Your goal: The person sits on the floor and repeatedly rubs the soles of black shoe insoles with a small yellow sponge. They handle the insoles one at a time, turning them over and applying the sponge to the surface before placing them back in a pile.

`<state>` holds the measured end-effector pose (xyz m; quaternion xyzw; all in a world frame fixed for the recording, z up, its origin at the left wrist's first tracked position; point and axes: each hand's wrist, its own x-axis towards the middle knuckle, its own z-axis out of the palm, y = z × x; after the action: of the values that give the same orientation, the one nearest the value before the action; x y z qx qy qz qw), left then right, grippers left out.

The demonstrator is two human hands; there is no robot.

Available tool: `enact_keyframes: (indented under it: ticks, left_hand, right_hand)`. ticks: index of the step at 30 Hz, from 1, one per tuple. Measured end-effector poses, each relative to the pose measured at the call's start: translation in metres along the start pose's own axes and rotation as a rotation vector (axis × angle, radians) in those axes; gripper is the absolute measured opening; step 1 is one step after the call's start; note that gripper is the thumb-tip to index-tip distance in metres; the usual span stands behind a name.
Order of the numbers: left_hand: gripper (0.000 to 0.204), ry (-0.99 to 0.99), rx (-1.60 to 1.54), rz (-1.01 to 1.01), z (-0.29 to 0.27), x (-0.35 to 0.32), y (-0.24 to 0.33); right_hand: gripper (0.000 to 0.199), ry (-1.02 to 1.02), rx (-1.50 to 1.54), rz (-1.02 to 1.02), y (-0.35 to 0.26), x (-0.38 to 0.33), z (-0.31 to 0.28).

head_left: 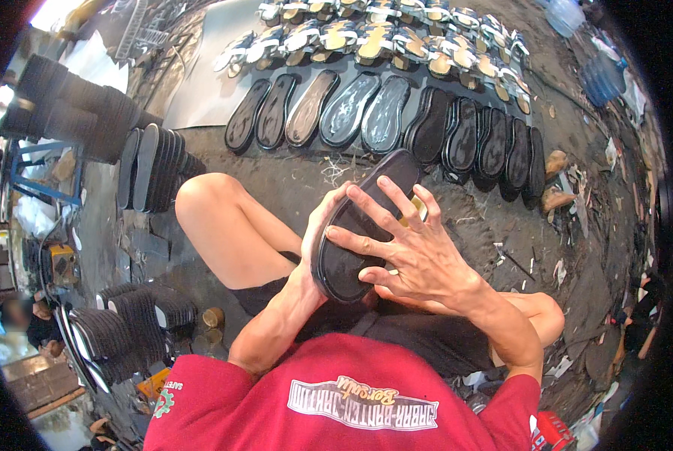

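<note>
A black sandal sole (351,264), glossy at its near end, is held tilted above my lap with its far end pointing up and right. My left hand (323,222) is wrapped round its left edge, palm against the side. Across its face, my right hand (419,252) lies with fingers spread, gripping it from the right. A bit of yellow shows between the right fingers at the sole's right edge; the rest of that piece is hidden. The underside of the sole is out of sight.
A row of dark soles (276,109), some with wet-looking shine, lies ahead on the ground. Behind it, strapped sandals (336,37) stand in rows on a grey sheet. Stacked soles (156,169) are at left, more (118,334) at lower left. Scraps litter the right side.
</note>
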<state>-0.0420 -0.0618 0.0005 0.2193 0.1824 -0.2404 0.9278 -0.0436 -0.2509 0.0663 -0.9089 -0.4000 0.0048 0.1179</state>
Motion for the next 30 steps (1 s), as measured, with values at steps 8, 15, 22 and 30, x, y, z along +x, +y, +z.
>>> enact_keyframes:
  ticks: [8,15,22,30]
  left_hand:
    - [0.049,-0.057,0.102,0.0,0.006,-0.01,0.006]
    - [0.048,0.081,0.177,-0.048,0.025,-0.015,0.006]
    - [0.046,-0.13,-0.104,-0.206,0.017,0.003,0.022]
    - [0.047,0.048,0.18,0.059,0.006,0.006,0.009]
  right_hand:
    - [0.052,0.051,-0.042,-0.096,-0.002,-0.003,0.007]
    - [0.051,0.064,-0.17,-0.26,0.009,-0.002,0.005]
    - [0.054,0.154,0.155,0.003,0.005,-0.006,0.006]
    - [0.051,0.149,0.012,-0.107,-0.006,-0.008,0.014]
